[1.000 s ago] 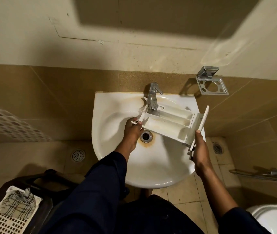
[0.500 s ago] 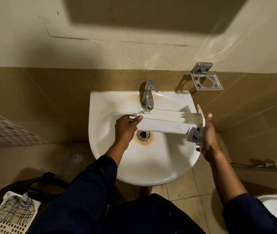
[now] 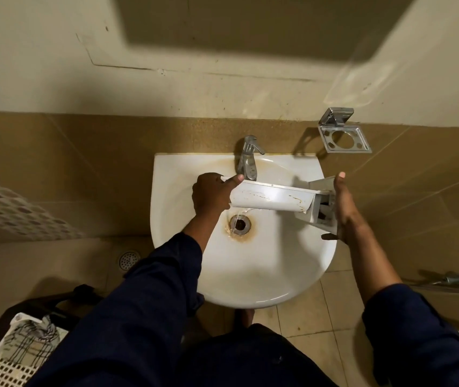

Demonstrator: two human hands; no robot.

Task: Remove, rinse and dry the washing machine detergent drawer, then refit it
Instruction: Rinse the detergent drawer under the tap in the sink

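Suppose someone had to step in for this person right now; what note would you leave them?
Left hand grips one end of the detergent drawer; right hand holds its front-panel end.
The drawer is over the sink, tipped on its side, with water spilling from it toward the drain.
Done: drawer removed, rinse under way.
Left: finish rinsing, dry it, refit it.
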